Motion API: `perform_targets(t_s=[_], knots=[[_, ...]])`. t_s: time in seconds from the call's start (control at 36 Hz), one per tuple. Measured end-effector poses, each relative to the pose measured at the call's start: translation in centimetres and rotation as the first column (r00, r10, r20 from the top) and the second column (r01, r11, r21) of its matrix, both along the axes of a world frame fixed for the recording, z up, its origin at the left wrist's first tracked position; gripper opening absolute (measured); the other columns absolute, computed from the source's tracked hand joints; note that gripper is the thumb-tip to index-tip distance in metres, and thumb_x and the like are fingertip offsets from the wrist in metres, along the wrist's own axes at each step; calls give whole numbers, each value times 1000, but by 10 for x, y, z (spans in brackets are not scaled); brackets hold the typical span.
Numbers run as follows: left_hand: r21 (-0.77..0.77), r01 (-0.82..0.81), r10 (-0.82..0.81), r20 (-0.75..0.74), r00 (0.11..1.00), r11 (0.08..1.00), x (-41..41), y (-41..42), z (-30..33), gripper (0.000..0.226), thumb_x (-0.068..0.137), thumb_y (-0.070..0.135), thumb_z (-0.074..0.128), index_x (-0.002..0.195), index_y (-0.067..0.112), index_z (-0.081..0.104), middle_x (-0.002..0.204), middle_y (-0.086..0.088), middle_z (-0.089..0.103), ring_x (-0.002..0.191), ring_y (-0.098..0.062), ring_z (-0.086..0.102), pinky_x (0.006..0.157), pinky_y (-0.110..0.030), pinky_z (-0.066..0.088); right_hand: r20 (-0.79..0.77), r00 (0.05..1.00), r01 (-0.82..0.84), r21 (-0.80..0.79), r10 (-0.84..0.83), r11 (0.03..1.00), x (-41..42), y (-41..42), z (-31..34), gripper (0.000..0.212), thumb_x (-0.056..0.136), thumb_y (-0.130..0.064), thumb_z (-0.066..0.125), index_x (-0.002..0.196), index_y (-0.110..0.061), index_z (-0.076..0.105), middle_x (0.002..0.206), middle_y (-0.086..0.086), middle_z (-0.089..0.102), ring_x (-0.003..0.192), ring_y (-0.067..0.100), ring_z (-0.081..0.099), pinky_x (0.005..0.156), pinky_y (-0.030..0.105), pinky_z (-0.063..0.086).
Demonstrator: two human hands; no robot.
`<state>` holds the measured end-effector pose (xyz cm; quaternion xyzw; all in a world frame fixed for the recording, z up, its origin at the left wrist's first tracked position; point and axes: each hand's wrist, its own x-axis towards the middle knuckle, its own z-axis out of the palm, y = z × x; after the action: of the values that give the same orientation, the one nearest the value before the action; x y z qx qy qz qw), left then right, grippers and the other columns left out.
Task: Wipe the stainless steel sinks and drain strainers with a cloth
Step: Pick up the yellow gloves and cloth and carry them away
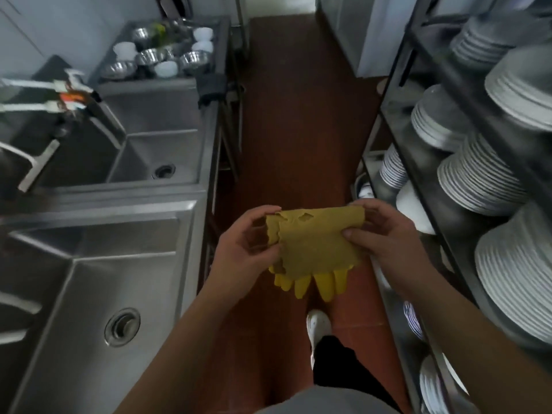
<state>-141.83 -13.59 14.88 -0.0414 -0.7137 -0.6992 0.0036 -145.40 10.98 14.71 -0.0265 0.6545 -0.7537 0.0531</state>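
Observation:
Over the aisle floor, both hands hold a torn mustard-yellow cloth [316, 240] with yellow rubber gloves [313, 283] hanging beneath it. My left hand [245, 249] pinches its left edge; my right hand [385, 234] grips the right edge. To the left stands a row of stainless steel sinks: the near sink [89, 294] with its round drain strainer [122, 327], and a farther sink [155, 156] with its strainer [163, 171]. Neither hand touches a sink.
A far basin [221, 40] holds metal bowls [191, 59] and white bowls [165, 68]. Faucets [38, 165] jut over the sinks at left. A dark rack [418, 162] with stacked white plates [481, 177] lines the right. Red floor [298, 115] runs between; my white shoe [318, 324] is below.

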Motion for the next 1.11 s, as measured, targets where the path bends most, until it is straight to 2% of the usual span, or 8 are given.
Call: perform_targets(t_s=[0.11, 0.19, 0.44, 0.72, 0.83, 0.94, 1.03, 1.11], knots=[[-21, -77, 77, 32, 996, 997, -78, 2, 12, 51, 80, 5, 71, 124, 28, 63, 116, 1, 68, 109, -22, 66, 80, -30, 57, 31, 998, -58, 6, 58, 998, -93, -1, 5, 42, 77, 10, 74, 110, -15, 68, 107, 8, 73, 96, 20, 71, 77, 29, 59], [-9, -145, 146, 15, 989, 989, -135, -3, 23, 50, 78, 10, 73, 125, 28, 63, 118, 1, 67, 111, -22, 66, 79, -28, 57, 19, 992, -125, 2, 125, 992, -168, -9, 12, 43, 75, 9, 75, 109, -17, 69, 106, 6, 73, 96, 18, 70, 75, 27, 58], [-3, -314, 314, 36, 949, 949, -295, -47, 14, 52, 80, -4, 68, 124, 25, 63, 110, 3, 68, 102, -21, 68, 75, -29, 57, 22, 966, -258, 60, 257, 964, -363, -70, 9, 43, 78, 5, 76, 105, -29, 72, 107, 1, 74, 98, 17, 71, 72, 24, 57], [55, -358, 353, 86, 932, 932, -507, -124, -33, 51, 78, -5, 67, 119, 26, 66, 105, 5, 69, 98, -13, 67, 77, -27, 55, 78, 974, -224, 200, 212, 954, -572, -158, -12, 44, 79, 6, 74, 98, -33, 73, 104, -2, 74, 98, 14, 71, 72, 21, 56], [66, -362, 351, 135, 926, 930, -576, -153, -35, 50, 77, 6, 70, 121, 30, 65, 112, 7, 68, 105, -14, 67, 81, -33, 58, 115, 977, -204, 245, 181, 948, -641, -191, -12, 40, 81, 5, 73, 104, -27, 71, 105, -3, 74, 98, 14, 70, 72, 22, 56], [58, -370, 354, 184, 917, 927, -635, -181, -34, 51, 77, 3, 70, 120, 30, 66, 111, 7, 68, 105, -19, 66, 82, -36, 58, 125, 978, -198, 325, 165, 925, -700, -219, -10, 39, 81, 5, 73, 102, -29, 70, 101, -3, 73, 95, 12, 69, 72, 25, 57], [23, -429, 420, 165, 892, 903, -668, -196, -32, 53, 75, 3, 68, 119, 31, 66, 107, 6, 68, 100, -20, 66, 81, -36, 59, 117, 972, -230, 354, 201, 906, -739, -245, -12, 39, 82, 7, 71, 100, -27, 68, 95, -6, 73, 90, 8, 69, 68, 18, 55], [-14, -519, 515, 150, 844, 854, -698, -213, -36, 53, 72, 6, 67, 116, 35, 67, 108, 4, 68, 103, -20, 65, 84, -39, 59, 106, 957, -291, 387, 272, 875, -780, -275, -17, 37, 83, 7, 70, 106, -21, 65, 101, -2, 71, 92, 8, 67, 70, 17, 54]])
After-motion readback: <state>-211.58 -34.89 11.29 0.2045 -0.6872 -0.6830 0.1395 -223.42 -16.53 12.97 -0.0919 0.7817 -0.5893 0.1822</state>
